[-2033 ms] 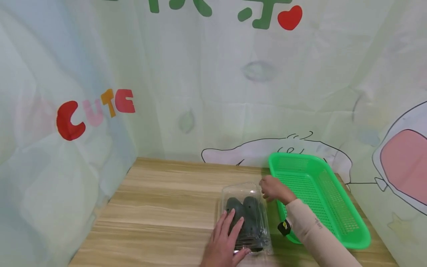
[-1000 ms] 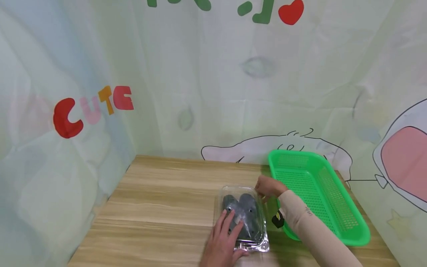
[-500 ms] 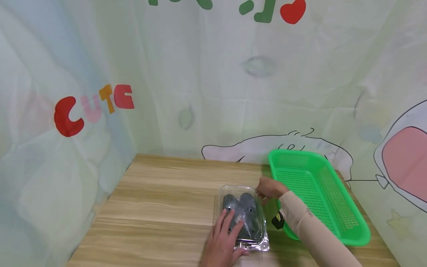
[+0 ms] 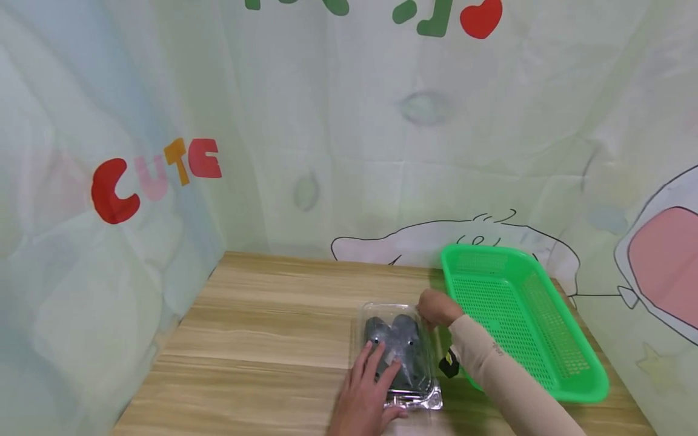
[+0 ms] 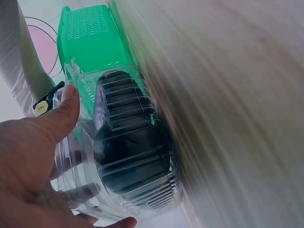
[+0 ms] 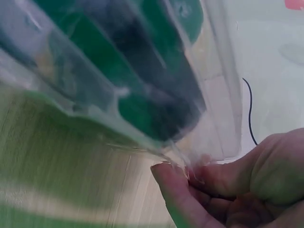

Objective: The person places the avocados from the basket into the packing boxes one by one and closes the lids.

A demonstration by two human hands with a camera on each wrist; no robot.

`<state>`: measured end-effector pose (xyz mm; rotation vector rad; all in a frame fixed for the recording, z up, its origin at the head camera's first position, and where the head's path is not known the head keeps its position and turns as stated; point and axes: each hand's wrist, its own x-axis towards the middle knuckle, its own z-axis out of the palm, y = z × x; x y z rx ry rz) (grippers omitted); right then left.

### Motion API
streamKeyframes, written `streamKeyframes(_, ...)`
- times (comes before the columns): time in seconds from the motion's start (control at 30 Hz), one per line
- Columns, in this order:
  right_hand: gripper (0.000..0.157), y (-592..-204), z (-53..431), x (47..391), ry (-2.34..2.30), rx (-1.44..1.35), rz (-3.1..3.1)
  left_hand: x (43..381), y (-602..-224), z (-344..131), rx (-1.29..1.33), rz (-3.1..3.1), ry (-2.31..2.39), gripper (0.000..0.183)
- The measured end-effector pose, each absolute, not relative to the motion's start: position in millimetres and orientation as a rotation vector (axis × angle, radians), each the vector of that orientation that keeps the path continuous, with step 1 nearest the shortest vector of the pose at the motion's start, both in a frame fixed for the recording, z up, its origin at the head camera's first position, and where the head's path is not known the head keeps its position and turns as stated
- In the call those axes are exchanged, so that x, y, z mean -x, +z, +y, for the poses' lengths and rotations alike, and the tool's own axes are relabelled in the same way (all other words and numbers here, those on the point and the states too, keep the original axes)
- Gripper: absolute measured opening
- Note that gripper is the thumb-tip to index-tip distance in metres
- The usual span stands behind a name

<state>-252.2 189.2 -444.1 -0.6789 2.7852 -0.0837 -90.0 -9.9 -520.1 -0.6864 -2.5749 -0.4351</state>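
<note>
A clear plastic clamshell box (image 4: 402, 390) lies on the wooden table with dark green, smooth, oblong items (image 4: 406, 348) visible inside. My left hand (image 4: 360, 393) rests on top of it, fingers spread and fairly straight over the lid, thumb by the near edge. The left wrist view shows that thumb (image 5: 66, 111) against the clear plastic. At the box's far right corner, my right hand (image 4: 436, 307) pinches the rim. The right wrist view has its thumb and index finger (image 6: 178, 187) meeting on the plastic corner.
A green perforated basket (image 4: 572, 387) stands on the right of the table (image 4: 262, 339), close beside the right forearm. A black band with a yellow label (image 4: 449, 363) is at the right wrist. Printed curtains (image 4: 349, 169) hang behind and to the sides.
The lid has settled flatter over the box since the oldest frame, and the items inside show lower. My right hand has moved slightly left onto the far right corner. The left hand stays nearly still.
</note>
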Motion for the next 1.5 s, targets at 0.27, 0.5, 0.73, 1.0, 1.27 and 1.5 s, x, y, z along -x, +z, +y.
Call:
streamKeyframes(0.27,0.018,-444,184,241,-0.467,0.259,2.816,91,-520,-9,0.703,-2.581,-0.403,0.084)
streamKeyframes(0.5,0.015,-441,179,211,-0.340,0.373,3.126,91,-519,-10,0.714,-2.575,-0.390,0.083)
streamKeyframes(0.73,0.014,-439,174,167,-0.377,0.395,3.233,92,-516,-11,0.708,-2.605,-0.394,0.083)
streamKeyframes(1.0,0.028,-459,181,116,-0.721,0.140,3.141,92,-518,-10,0.732,-2.612,-0.383,0.081)
streamKeyframes(1.27,0.028,-492,199,84,-1.295,-0.066,2.773,93,-519,-11,0.743,-2.656,-0.393,0.078)
streamKeyframes(1.5,0.028,-516,216,75,-1.853,-0.080,2.023,92,-517,-11,0.739,-2.658,-0.410,0.074)
